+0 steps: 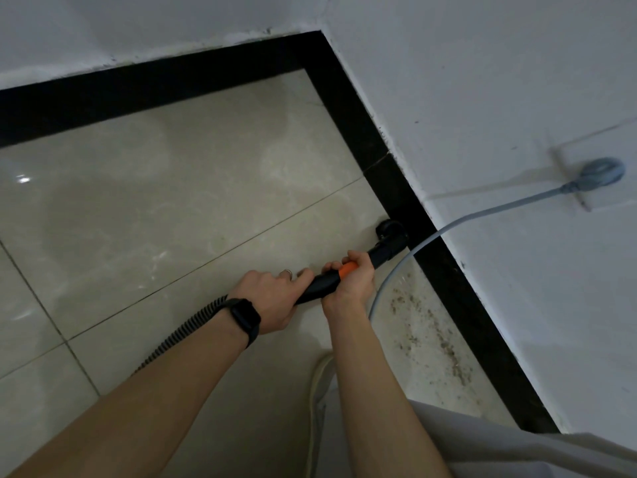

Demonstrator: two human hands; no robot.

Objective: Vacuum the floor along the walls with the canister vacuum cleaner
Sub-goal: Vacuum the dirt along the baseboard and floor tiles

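Observation:
Both of my hands hold the black vacuum wand handle [319, 284], which has an orange band. My left hand [272, 298] grips its rear end, where the ribbed black hose [179, 334] runs off down-left. My right hand [351, 281] grips it further forward, over the orange band. The black nozzle [391, 238] sits on the beige tile floor [172, 215] against the black skirting strip [444, 267] of the right wall. Brown crumbs and dirt [431, 332] lie scattered on the tiles along that strip, nearer to me than the nozzle.
A grey power cord [458, 224] runs from a plug in a wall socket [601, 172] on the right wall, down past the nozzle and behind my right forearm. The two white walls meet in a corner [324, 32] at the top. My shoe [320, 377] is at the bottom.

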